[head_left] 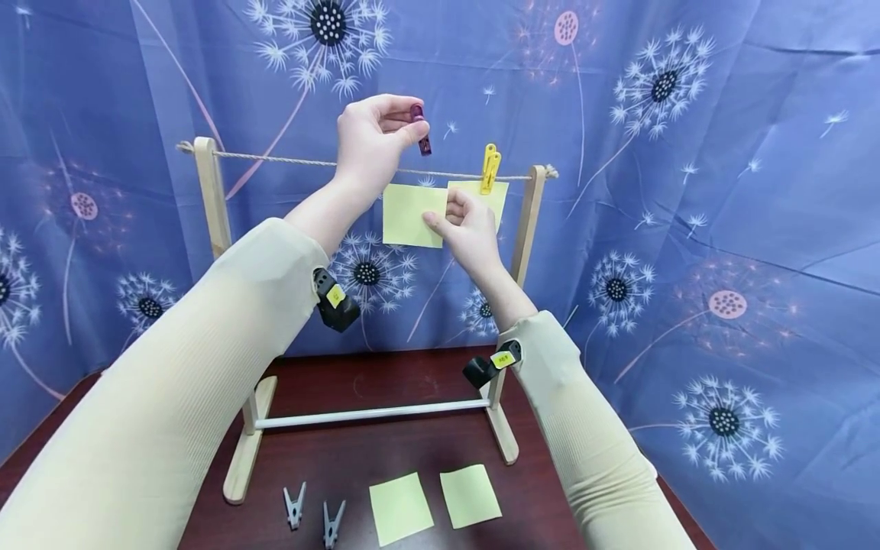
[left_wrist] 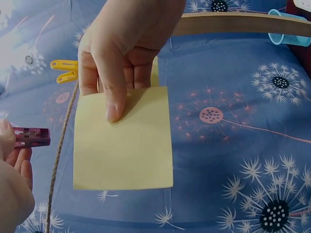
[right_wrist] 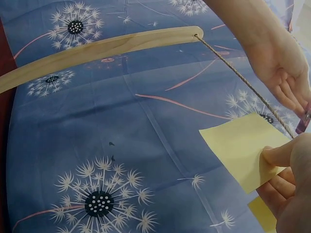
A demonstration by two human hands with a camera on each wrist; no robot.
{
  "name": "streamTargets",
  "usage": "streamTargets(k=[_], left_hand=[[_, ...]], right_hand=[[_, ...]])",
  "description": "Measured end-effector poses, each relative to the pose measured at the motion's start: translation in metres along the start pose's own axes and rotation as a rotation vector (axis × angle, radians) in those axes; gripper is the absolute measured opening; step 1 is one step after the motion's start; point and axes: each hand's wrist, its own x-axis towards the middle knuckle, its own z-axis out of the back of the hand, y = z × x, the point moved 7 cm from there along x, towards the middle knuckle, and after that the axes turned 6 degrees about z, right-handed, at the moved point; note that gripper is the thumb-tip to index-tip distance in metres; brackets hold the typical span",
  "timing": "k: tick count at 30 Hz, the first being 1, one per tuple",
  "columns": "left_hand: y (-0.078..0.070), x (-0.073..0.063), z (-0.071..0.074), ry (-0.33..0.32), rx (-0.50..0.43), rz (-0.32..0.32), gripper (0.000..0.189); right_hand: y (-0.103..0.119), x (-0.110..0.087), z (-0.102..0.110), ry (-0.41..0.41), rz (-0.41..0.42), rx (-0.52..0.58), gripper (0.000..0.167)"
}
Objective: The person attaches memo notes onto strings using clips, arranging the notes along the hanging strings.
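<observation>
The main risk here, as I judge it, is the loose yellow sticky note slipping or bending: the right hand has it only by 1 edge, thumb on the near face and fingers behind, so the far side is unsupported and could curl or swing away from the rope. A clip set too low could miss the rope or catch just a sliver of paper. The left hand is closed to a pinch on a purple clothespin, thumb against its side; a squeeze at the wrong angle could make it twist or pop free, though whether its tips are parted is too small to tell. A knock to the rope might also shake the yellow clothespin and the clipped note it holds, which hangs partly behind the right hand. As for placement, the loose note lies at the right hand's fingertips, extending left, just below the rope and apart from it; the purple clothespin sits above the rope in the left hand's fingers, over the note. Well below the hands, 2 gray clothespins and 2 more notes lie on the bench.
</observation>
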Motion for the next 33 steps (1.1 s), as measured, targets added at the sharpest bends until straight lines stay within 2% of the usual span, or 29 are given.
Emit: streamTargets(k=[5,9,15,25,29,33], left_hand=[[-0.0010,-0.0024,-0.0007,0.002,0.061,0.022,0.025],[-0.0014,-0.0044,0.0005,0.002,0.094,0.014,0.023],[-0.0006,-0.0059,0.0037,-0.008,0.109,0.017,0.019],[-0.0001,-0.0066,-0.0012,0.017,0.173,0.022,0.019],[0.0011,-0.0069,0.0002,0.009,0.179,0.015,0.018],[0.0052,-0.0066,-0.0020,0.028,0.180,0.035,0.019]], right_hand=[[0.0012,0.0001,-0.0010,0.006,-0.010,-0.015,0.030],[0.0017,0.0000,-0.0001,0.008,-0.014,-0.015,0.029],[0.0023,-0.0006,0.0010,0.005,-0.006,-0.014,0.028],[-0.0007,0.0010,0.0015,0.001,-0.010,-0.029,0.028],[-0.0001,0.0022,0.0018,0.000,0.000,-0.033,0.029],[0.0000,0.0015,0.0011,0.001,0.004,-0.025,0.028]])
